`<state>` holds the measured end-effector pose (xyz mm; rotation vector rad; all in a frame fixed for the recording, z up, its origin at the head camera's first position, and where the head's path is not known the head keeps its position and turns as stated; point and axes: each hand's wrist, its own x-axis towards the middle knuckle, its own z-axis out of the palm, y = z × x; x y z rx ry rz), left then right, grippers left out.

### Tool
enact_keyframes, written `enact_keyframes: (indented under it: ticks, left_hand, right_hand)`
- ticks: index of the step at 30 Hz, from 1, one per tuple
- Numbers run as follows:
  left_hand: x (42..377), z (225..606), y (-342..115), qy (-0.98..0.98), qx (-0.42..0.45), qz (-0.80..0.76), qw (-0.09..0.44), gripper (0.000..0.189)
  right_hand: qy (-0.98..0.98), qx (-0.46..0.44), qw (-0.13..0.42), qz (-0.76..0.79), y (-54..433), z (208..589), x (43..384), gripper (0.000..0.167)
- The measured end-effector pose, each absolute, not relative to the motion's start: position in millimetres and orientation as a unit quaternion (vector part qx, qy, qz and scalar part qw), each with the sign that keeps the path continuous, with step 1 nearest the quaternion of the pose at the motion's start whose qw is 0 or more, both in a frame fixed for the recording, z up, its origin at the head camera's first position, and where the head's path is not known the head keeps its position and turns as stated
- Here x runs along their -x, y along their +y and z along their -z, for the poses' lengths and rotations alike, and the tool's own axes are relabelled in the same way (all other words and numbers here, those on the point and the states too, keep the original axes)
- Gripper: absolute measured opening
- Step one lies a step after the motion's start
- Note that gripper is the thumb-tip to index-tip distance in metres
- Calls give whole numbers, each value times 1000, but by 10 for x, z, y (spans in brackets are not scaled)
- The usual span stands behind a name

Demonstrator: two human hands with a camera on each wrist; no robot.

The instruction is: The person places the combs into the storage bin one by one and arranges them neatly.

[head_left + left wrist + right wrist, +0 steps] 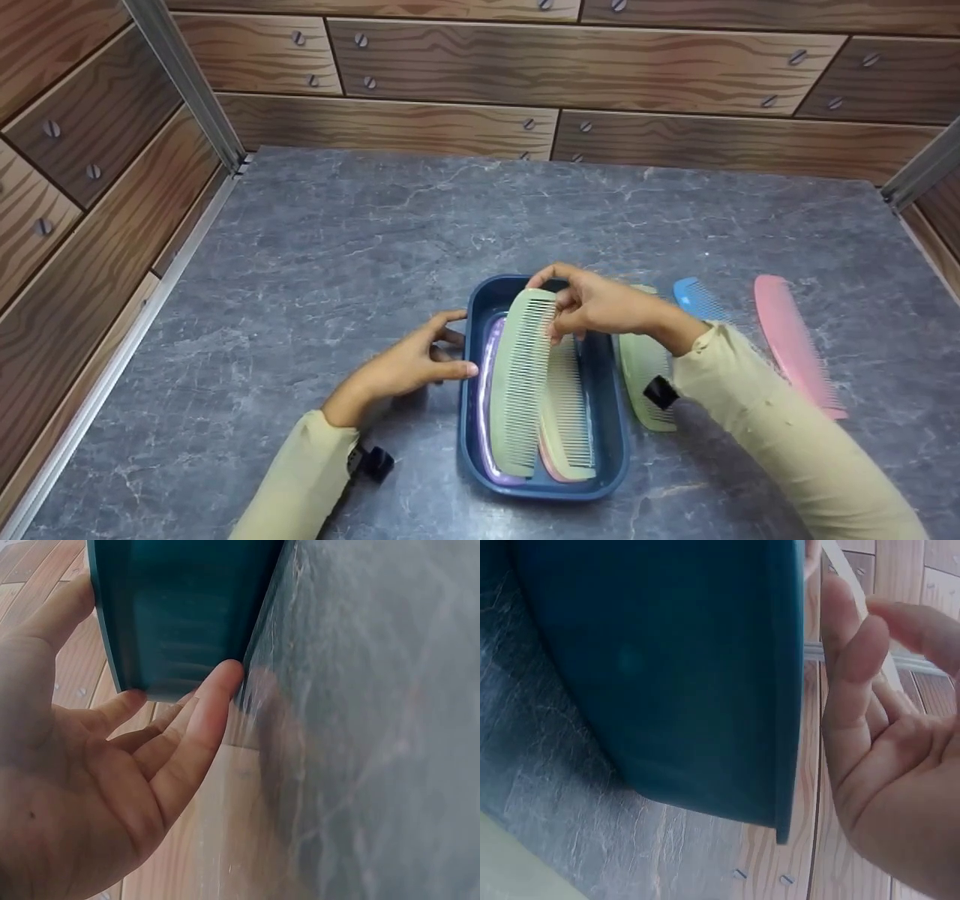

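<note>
A blue plastic tub [546, 493] stands on the table with several combs inside. My right hand [604, 301] pinches the upper end of a pale green comb [504, 397], which slants over the tub's left half. Under it shows a purple edge [485, 442]. Beside it in the tub lies a cream comb [568, 409], with a pink edge below. My left hand [409, 361] touches the tub's left side, thumb and fingers spread. The left wrist view shows those fingertips against the tub's outer wall [176, 615]. In the right wrist view the tub's wall [667, 690] hides most of the comb.
To the right of the tub, another green comb [637, 367] lies partly under my right forearm. A blue comb [696, 295] and a pink comb [784, 322] lie farther right on the grey marbled table [375, 225]. Wood-patterned panels [450, 67] border the table.
</note>
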<state>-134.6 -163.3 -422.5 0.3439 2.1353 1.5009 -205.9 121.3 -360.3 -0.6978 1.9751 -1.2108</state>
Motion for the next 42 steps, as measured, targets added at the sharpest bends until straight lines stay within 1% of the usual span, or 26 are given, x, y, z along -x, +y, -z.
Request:
enact_keyframes:
  ticks: [3, 8, 11, 13, 18, 21, 31, 38, 42]
  left_hand:
    - [1349, 4232, -1634, 784, -128, -554, 250, 86]
    - [1346, 4229, -1628, 781, -126, -559, 250, 85]
    - [1347, 4227, -1629, 781, -125, -559, 248, 84]
    - [1348, 4230, -1635, 781, -125, -560, 248, 84]
    - [1351, 4223, -1639, 782, -124, -556, 253, 85]
    - [1351, 4212, -1636, 787, -126, -549, 253, 85]
    - [1341, 4228, -1632, 792, -132, -545, 241, 85]
    - [1330, 4217, -1632, 795, -129, -542, 239, 85]
    - [1327, 4201, -1633, 797, -125, -542, 237, 84]
  right_hand:
    - [783, 274, 337, 445, 1162, 3615, 2052, 55]
    - [831, 295, 282, 377, 1099, 3635, 2043, 53]
    - [853, 298, 260, 341, 1072, 3652, 2042, 53]
    - [857, 296, 259, 335, 1056, 3669, 2046, 52]
    - [846, 293, 286, 343, 1011, 3708, 2044, 50]
    - [846, 298, 291, 332, 976, 3726, 2033, 50]
    - [858, 285, 295, 310, 900, 3785, 2032, 49]
    - [866, 287, 282, 295, 874, 3821, 2044, 46]
    - [863, 291, 284, 301, 893, 3797, 2047, 45]
